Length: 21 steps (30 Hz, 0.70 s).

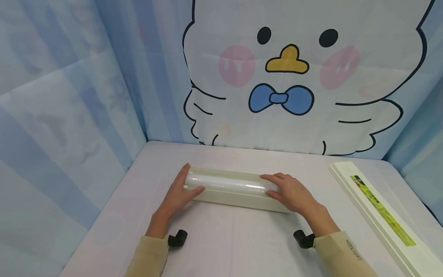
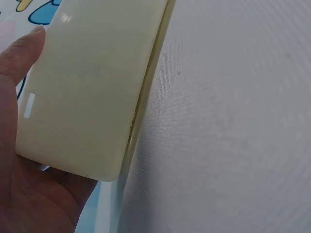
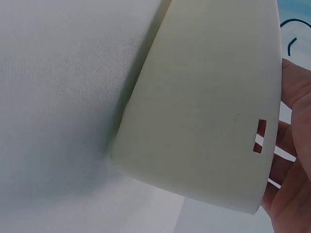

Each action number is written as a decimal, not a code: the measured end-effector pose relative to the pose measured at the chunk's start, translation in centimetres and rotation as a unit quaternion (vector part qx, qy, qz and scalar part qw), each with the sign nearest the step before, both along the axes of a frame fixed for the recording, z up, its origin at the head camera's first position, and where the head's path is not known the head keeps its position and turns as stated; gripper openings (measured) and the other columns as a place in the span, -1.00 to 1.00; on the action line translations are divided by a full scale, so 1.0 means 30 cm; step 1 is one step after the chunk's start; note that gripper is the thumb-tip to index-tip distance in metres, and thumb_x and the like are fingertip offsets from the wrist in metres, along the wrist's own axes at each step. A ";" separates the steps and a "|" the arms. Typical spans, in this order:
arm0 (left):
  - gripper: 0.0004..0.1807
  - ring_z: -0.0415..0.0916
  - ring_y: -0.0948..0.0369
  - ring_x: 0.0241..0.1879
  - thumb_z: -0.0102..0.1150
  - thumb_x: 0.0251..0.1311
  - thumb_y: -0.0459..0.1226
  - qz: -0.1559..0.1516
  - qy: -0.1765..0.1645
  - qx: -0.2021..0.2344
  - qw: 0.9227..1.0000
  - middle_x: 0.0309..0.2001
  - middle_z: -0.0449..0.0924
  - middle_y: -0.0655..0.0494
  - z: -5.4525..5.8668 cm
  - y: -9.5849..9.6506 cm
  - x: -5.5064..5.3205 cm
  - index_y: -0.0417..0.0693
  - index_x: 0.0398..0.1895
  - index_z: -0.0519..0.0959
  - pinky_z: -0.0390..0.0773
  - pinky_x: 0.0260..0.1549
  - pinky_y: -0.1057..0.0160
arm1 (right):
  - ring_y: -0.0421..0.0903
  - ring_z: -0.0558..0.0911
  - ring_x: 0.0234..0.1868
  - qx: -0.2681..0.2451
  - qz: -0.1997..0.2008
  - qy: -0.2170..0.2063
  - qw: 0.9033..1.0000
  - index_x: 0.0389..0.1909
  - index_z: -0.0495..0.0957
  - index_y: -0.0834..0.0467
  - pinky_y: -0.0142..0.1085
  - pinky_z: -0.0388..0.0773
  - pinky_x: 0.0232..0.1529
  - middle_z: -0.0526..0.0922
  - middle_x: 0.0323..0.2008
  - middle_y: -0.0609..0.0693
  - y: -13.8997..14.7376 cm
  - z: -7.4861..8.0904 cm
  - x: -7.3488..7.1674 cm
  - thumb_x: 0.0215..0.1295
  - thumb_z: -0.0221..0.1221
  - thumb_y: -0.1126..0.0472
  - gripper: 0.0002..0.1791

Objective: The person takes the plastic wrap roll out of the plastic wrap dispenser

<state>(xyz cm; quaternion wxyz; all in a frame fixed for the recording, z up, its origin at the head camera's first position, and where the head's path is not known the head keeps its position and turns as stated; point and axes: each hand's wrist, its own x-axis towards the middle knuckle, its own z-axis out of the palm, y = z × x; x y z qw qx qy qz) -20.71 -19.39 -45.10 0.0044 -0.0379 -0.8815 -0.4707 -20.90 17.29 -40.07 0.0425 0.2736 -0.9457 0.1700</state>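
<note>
A long cream-coloured box [image 1: 238, 202] lies across the table, open at the top, with a shiny roll of clear cling film [image 1: 232, 184] in it. At its left end my left hand [image 1: 180, 192] grips the box, thumb at the front rim and fingers reaching to the back corner. My right hand [image 1: 292, 192] holds the right end, thumb and forefinger spread across the roll. Both wrist views show the plain front wall [image 3: 194, 107], with a small slot near the end. Fingers of the right hand partly show through that slot.
To the right lies a long cream lid-like piece [image 1: 360, 204] with a yellow-green label [image 1: 384, 211]. A white cloth covers the table [image 1: 221, 246]. Behind it hangs a curtain [image 1: 166, 77] with a cartoon print, and more curtain closes off both sides.
</note>
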 end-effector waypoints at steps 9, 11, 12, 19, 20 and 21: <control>0.12 -0.15 -0.04 0.56 0.37 0.21 0.01 0.001 0.006 0.002 1.000 0.61 -0.15 -0.08 -0.004 0.000 -0.001 -0.12 0.64 -0.11 -0.05 0.45 -0.13 | 0.22 0.60 0.08 0.038 0.009 -0.047 0.998 0.32 0.52 0.06 0.16 0.51 0.10 0.61 0.11 0.17 0.009 0.033 -0.009 0.29 0.37 0.19 -0.44; 0.12 -0.15 -0.02 0.56 0.37 0.21 0.02 0.001 0.005 0.002 1.000 0.62 -0.15 -0.06 -0.003 0.000 0.000 -0.11 0.64 -0.11 -0.04 0.45 -0.11 | 0.23 0.59 0.11 0.049 0.008 -0.060 0.997 0.32 0.51 0.06 0.16 0.50 0.11 0.60 0.13 0.19 0.015 0.041 -0.010 0.29 0.37 0.20 -0.43; 0.12 -0.14 -0.03 0.56 0.37 0.21 0.02 0.001 0.006 0.001 1.000 0.62 -0.15 -0.06 -0.004 -0.001 -0.001 -0.11 0.64 -0.11 -0.04 0.45 -0.11 | 0.23 0.58 0.12 0.053 0.008 -0.065 0.996 0.32 0.51 0.06 0.17 0.50 0.12 0.60 0.14 0.19 0.018 0.044 -0.011 0.29 0.37 0.21 -0.43; 0.12 -0.16 -0.03 0.56 0.36 0.22 0.03 0.000 0.007 0.000 1.000 0.62 -0.15 -0.07 -0.007 -0.003 -0.004 -0.11 0.64 -0.12 -0.05 0.45 -0.11 | 0.26 0.53 0.18 0.067 0.006 -0.088 0.994 0.32 0.51 0.07 0.19 0.48 0.14 0.56 0.19 0.23 0.026 0.050 -0.014 0.29 0.37 0.21 -0.43; 0.12 -0.16 -0.03 0.56 0.36 0.22 0.04 -0.001 0.006 0.001 1.000 0.62 -0.16 -0.07 -0.008 -0.003 -0.004 -0.11 0.64 -0.12 -0.06 0.45 -0.11 | 0.26 0.53 0.18 0.067 0.008 -0.088 0.994 0.32 0.51 0.07 0.19 0.48 0.14 0.56 0.19 0.24 0.027 0.050 -0.014 0.29 0.36 0.21 -0.43; 0.12 -0.17 -0.02 0.56 0.36 0.22 0.03 -0.001 0.006 0.002 1.000 0.62 -0.16 -0.07 -0.009 -0.003 -0.004 -0.12 0.64 -0.12 -0.06 0.46 -0.11 | 0.26 0.53 0.18 0.066 0.010 -0.088 0.994 0.32 0.51 0.08 0.19 0.48 0.14 0.56 0.19 0.24 0.028 0.049 -0.015 0.29 0.36 0.21 -0.43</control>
